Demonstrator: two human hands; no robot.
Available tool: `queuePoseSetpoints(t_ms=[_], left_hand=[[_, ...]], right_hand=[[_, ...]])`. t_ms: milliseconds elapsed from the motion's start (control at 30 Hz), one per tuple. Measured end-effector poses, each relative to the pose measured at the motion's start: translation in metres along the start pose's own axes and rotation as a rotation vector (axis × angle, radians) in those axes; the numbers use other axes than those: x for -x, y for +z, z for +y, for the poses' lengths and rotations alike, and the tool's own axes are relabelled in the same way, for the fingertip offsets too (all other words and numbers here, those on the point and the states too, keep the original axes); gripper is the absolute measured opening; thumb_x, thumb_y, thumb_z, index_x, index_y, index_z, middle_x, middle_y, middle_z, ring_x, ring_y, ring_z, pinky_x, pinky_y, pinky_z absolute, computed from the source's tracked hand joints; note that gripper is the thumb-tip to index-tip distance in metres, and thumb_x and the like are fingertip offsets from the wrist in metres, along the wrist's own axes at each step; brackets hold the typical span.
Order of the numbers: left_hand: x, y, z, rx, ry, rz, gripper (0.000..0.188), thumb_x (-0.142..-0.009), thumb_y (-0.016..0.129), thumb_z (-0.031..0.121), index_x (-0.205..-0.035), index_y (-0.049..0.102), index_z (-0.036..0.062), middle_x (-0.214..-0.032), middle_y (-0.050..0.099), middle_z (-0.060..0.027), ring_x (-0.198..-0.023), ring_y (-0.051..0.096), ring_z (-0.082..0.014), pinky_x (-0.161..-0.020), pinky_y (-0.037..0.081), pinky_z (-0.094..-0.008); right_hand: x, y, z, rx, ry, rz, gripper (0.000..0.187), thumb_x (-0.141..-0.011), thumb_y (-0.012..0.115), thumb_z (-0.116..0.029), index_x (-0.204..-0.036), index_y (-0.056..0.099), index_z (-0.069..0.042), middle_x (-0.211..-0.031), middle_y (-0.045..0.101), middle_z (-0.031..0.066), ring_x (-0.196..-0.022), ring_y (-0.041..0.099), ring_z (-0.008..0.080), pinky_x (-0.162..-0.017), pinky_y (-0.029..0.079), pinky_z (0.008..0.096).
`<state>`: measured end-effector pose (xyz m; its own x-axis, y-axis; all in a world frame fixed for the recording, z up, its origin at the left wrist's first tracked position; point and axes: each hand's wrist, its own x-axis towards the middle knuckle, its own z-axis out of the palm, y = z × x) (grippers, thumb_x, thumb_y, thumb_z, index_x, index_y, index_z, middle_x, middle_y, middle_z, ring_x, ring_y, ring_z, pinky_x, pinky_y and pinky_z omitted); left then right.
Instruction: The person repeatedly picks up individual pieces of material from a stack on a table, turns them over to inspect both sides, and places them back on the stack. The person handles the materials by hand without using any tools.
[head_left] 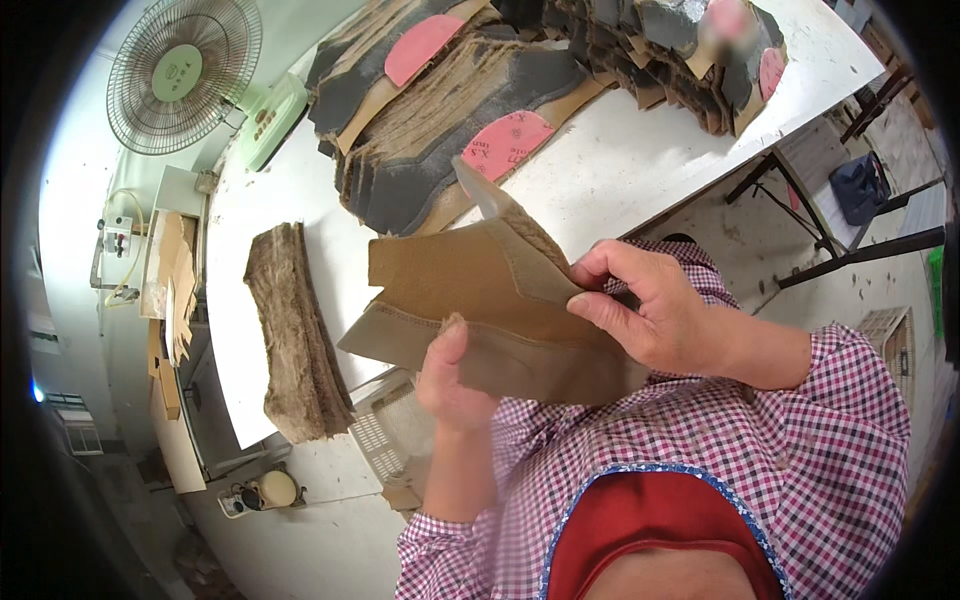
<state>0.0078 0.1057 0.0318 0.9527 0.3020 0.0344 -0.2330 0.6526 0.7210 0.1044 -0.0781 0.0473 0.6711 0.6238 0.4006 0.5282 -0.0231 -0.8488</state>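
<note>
Holding a tan suede shoe-upper piece [480, 310] above the near edge of the white bench [620, 160], both hands closed on it: left hand [452, 375] pinching the lower edge with thumb up, right hand [655, 310] gripping the right end. Beyond, blocking much of the bench: stacked dark and tan cut pieces [450, 110] with round pink labels [508, 140]; leftward a brown fibrous stack [295, 330]; far left a pale green fan [185, 72].
</note>
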Motion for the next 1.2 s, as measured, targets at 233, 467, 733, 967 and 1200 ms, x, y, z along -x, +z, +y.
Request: queuePoseSetpoints(t_ms=[233,467,733,967,1200], left_hand=[[0.004,0.005,-0.005,-0.065,-0.012,0.037,0.048,-0.091,0.041,0.022,-0.13,0.046,-0.0053,-0.126,0.056,-0.0188,-0.116,0.056,-0.0312,-0.102,0.042,-0.043],[0.007,0.002,-0.004,-0.087,-0.137,-0.016,0.052,-0.09,0.04,0.022,-0.134,0.041,-0.0047,-0.132,0.051,-0.0185,-0.12,0.052,-0.0313,-0.105,0.039,-0.0427],[0.012,0.0,-0.014,-0.111,-0.154,-0.028,0.055,-0.088,0.043,0.023,-0.135,0.041,-0.0052,-0.133,0.051,-0.0185,-0.122,0.05,-0.031,-0.107,0.036,-0.042],[0.012,-0.001,-0.017,-0.089,-0.206,-0.031,0.057,-0.085,0.05,0.017,-0.136,0.041,-0.0056,-0.134,0.051,-0.0182,-0.124,0.049,-0.0311,-0.107,0.037,-0.0419],[0.009,0.008,-0.015,-0.203,-0.186,-0.055,0.054,-0.087,0.047,0.021,-0.134,0.043,-0.0063,-0.133,0.052,-0.0182,-0.123,0.05,-0.0308,-0.107,0.037,-0.0414]], right_hand=[[-0.009,-0.004,-0.009,0.077,-0.064,0.028,0.018,-0.083,0.071,-0.008,-0.091,0.057,-0.001,-0.08,0.062,0.0142,-0.068,0.062,0.028,-0.06,0.049,0.0347],[-0.005,-0.004,-0.004,-0.028,-0.048,0.053,0.016,-0.081,0.072,-0.006,-0.084,0.058,-0.001,-0.074,0.061,0.0126,-0.062,0.061,0.0259,-0.055,0.047,0.0339],[-0.005,-0.009,-0.006,0.049,-0.126,0.019,0.015,-0.082,0.071,-0.008,-0.083,0.058,-0.001,-0.072,0.058,0.0127,-0.058,0.057,0.0248,-0.052,0.045,0.0339],[-0.008,-0.01,-0.011,0.004,-0.09,0.053,0.015,-0.083,0.07,-0.007,-0.082,0.057,0.0,-0.07,0.057,0.0118,-0.057,0.054,0.0211,-0.051,0.042,0.0308],[-0.018,-0.021,-0.016,-0.054,0.023,-0.05,0.015,-0.089,0.063,-0.009,-0.079,0.056,0.0,-0.065,0.054,0.0096,-0.057,0.05,0.0147,-0.051,0.041,0.0288]])
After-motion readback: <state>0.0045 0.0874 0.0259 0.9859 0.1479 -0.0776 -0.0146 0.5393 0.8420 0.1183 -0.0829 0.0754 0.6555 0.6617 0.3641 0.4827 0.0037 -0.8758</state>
